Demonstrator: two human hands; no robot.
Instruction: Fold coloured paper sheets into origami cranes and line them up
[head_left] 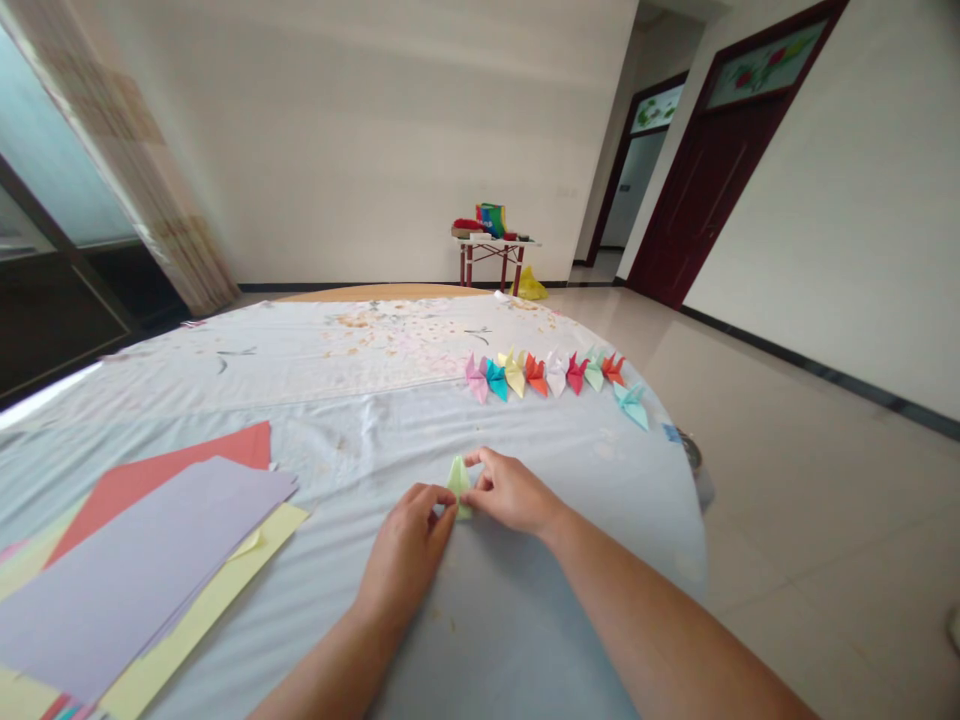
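Note:
A light green folded paper (458, 477), narrow and pointed at its far end, lies on the cloth-covered table between my hands. My left hand (415, 528) pinches its lower left edge with thumb and forefinger. From the right, my right hand (511, 492) has its thumb at the lower part and its forefinger near the upper tip. My fingers cover part of the folds. Farther off, a row of several folded paper cranes (535, 374) in pink, blue, yellow, orange, white, red and green stands on the cloth. One pale turquoise crane (631, 405) sits apart at the row's right end.
Large coloured paper sheets (150, 570), purple on top of red and yellow, lie stacked at the left. The round table's cloth (360, 430) is wrinkled. Beyond it, a small side table (499, 243) with items stands by the wall, a yellow bag (531, 285) beside it.

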